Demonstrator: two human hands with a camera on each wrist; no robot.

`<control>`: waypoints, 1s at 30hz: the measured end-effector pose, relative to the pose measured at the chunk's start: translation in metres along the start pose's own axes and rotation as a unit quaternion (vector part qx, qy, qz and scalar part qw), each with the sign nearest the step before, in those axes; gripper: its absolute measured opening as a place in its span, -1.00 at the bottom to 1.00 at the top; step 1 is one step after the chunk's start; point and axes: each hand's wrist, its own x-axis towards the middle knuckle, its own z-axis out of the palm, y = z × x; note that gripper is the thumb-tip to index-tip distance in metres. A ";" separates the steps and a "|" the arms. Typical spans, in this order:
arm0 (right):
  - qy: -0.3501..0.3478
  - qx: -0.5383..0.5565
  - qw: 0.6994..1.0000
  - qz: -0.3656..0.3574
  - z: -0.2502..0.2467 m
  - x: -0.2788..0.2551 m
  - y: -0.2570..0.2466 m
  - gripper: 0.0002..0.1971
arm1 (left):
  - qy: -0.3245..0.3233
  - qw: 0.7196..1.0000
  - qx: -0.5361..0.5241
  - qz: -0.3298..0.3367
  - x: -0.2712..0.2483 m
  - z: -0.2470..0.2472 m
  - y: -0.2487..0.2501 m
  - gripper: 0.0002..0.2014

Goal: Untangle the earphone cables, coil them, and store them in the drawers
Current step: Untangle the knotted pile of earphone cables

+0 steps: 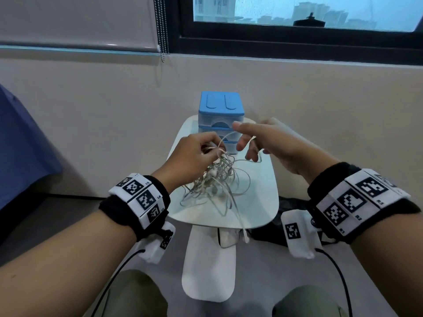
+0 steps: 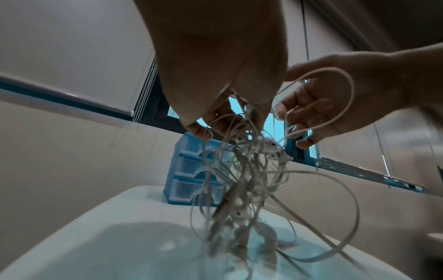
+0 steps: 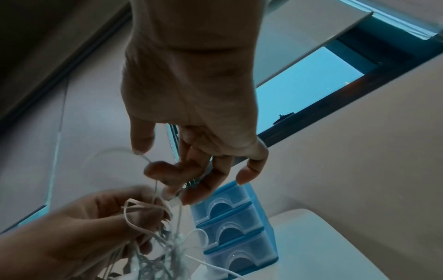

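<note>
Head view: the left hand (image 1: 192, 156) pinches the top of a white earphone cable tangle (image 1: 217, 179), lifting it above the white surface (image 1: 263, 202), likely so loops hang free. The right hand (image 1: 263, 140) hooks one loop (image 2: 335, 98) with curled fingers (image 2: 311, 108). One blue three-drawer box (image 1: 220, 108) stands at the far edge, all drawers closed.
</note>
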 end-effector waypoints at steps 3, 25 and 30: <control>-0.023 -0.074 0.997 0.001 0.006 0.004 -0.005 -0.56 | -0.023 0.999 0.021 0.020 0.000 0.001 0.005 -0.88; 0.193 0.053 0.973 -0.115 -0.019 0.003 -0.038 -0.80 | -0.035 0.999 0.022 -0.013 0.007 -0.006 -0.005 -0.89; -0.017 -0.344 0.938 -0.042 0.000 0.000 -0.015 -0.73 | -0.013 0.999 0.035 0.006 0.006 -0.006 0.002 -0.87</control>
